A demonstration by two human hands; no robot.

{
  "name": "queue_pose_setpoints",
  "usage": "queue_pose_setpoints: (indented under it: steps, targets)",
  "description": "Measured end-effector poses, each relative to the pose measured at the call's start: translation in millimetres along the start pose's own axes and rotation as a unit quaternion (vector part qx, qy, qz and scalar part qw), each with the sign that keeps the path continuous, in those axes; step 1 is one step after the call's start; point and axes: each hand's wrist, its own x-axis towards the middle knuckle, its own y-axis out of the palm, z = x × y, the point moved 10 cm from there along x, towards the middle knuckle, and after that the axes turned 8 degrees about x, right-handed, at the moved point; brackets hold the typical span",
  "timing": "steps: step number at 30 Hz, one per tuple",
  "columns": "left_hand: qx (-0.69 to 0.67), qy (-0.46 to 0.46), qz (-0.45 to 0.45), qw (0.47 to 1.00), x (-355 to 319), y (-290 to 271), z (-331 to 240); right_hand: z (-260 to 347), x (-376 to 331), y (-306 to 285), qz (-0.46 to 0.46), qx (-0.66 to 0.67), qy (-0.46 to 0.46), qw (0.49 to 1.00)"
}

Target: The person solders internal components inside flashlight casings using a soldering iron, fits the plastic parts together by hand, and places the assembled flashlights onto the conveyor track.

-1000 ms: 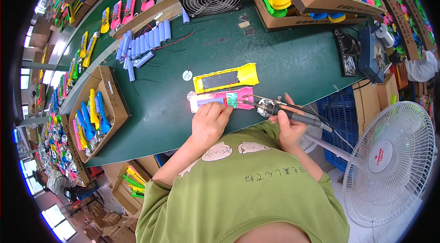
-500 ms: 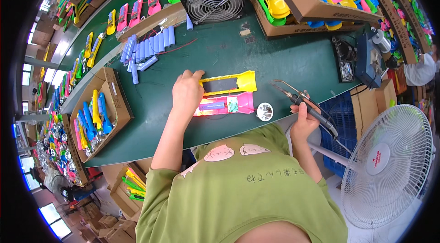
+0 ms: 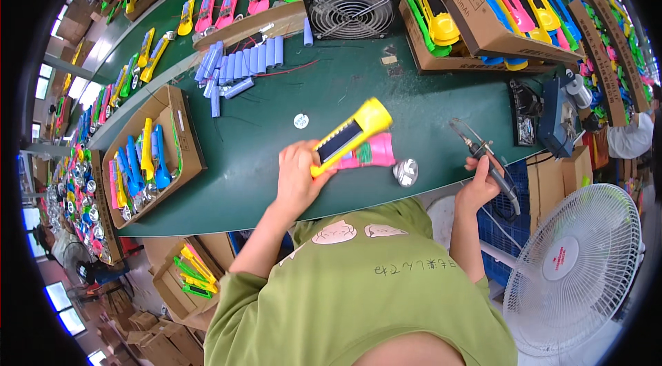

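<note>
Gripping the yellow flashlight shell (image 3: 350, 137) tilted above the pink shell (image 3: 369, 153) on the green table (image 3: 276, 124), the left hand (image 3: 298, 176) is closed around its lower end, seemingly for fitting; the right hand (image 3: 479, 183) clasps a soldering iron (image 3: 483, 152), held clear at the edge. Boxes of coloured shells (image 3: 148, 155), blue battery cells (image 3: 245, 62) and a fan (image 3: 352, 4) crowd the workshop bench.

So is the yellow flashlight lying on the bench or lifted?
Lifted: the left hand holds the yellow flashlight tilted above the green bench.

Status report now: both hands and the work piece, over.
Left hand grips long yellow plastic flashlight housing, lifted off green bench. Right hand holds grey soldering iron, clear of it. Pink housing underneath.
</note>
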Motion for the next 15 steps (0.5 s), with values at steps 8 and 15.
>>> queue_pose_setpoints:
  steps: [8, 15]
  targets:
    - [-0.137, -0.041, 0.031, 0.989, 78, -97, 19, -5, 12, -9, -0.005, -0.042, -0.044, 0.998]
    - [0.085, -0.024, -0.067, 0.994, 269, -126, 95, -18, 8, -4, 0.036, -0.123, -0.09, 0.988]
